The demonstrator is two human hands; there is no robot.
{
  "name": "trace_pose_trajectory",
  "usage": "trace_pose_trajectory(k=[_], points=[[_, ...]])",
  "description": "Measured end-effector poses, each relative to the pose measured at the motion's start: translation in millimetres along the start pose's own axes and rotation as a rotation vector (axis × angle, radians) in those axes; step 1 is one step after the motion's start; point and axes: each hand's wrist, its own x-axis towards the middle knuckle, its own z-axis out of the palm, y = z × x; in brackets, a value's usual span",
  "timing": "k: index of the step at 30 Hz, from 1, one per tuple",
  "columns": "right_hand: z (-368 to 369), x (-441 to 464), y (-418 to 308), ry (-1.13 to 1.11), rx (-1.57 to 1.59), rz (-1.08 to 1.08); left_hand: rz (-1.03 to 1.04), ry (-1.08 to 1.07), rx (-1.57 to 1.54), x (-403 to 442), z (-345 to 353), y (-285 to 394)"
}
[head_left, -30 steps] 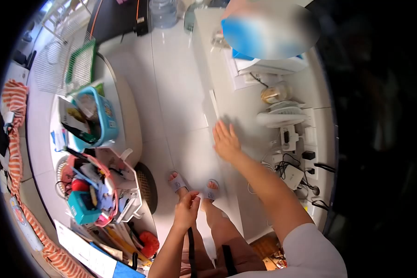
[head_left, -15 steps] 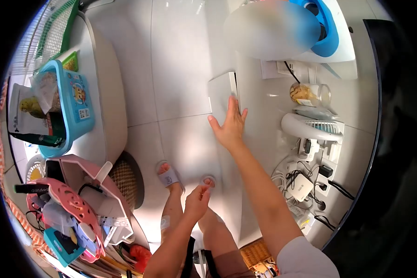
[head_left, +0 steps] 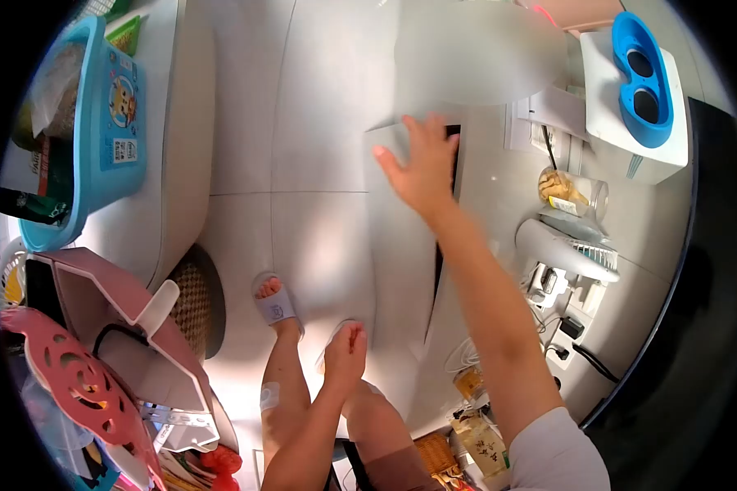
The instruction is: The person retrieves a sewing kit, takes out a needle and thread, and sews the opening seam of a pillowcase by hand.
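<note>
Tiled floor [head_left: 319, 155] — drawer [head_left: 403, 254], inside indistinct

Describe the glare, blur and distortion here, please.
Head view: glare brightens the pale tiled floor; head view, top: a grey oval blur hides detail; head view, middle: the bare right hand looks slightly soft; head view, edges: wide-angle bending, black corners.

1. Drawer [head_left: 401, 262]: smooth panel, soft sheen.
2. Cabinet [head_left: 491, 168]: smooth top, lightly glossy.
3. Jar [head_left: 599, 198], towards the cabinet's right edge: clear and shiny; glass or plastic, cannot tell.
4. Fan [head_left: 549, 244], along that edge: smooth plastic casing.
5. Holder [head_left: 640, 85]: smooth, plastic-looking.
6. Tub [head_left: 123, 178]: smooth plastic, slightly shiny.
7. Organiser [head_left: 100, 393]: smooth, pierced plastic.
8. Floor [head_left: 323, 147]: smooth, glossy tile.
9. Screen [head_left: 725, 245]: dark, glossy.
10. Sleeve [head_left: 558, 450]: matt cloth.
11. Basket [head_left: 431, 450]: rough, woven.
</note>
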Motion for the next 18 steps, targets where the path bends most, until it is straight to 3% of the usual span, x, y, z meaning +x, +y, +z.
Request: trace_pose_trajectory(k=[2,3,5,6,9,10,13,18], points=[[12.4,-6.1,-31.9,0.016,0.406,-0.028,-0.001,0.009,-0.055,6.2,0.0,21.4],[4.0,-7.4,-56.9,-0.143,0.661,0.093,0.047,0.058,-0.057,7.8,2.6,23.6],[17.0,-26.4,-102.9,-0.207,0.882,0.107,0.139,0.157,-0.055,8.5,7.2,22.8],[34.9,-41.8,-123.1,-0.110,0.849,-0.006,0.057,0.131,-0.170,8.7,5.6,20.3],[54.2,-98.5,-165.8,-0.229,0.696,-0.020,-0.015,-0.023,0.107,21.5,-9.1,-11.1],[54.2,-118.1,-168.5,-0.273,0.717,-0.020,0.003,-0.118,0.413,23.7,-12.9,-5.1],[48.5,-168.4,-171.2,-0.335,0.789,-0.033,-0.047,-0.072,0.035,18.0,-17.6,-19.0],[14.0,-185.9,-153.6,-0.624,0.820,0.215,-0.218,0.104,-0.813,27.5,11.8,-70.3]])
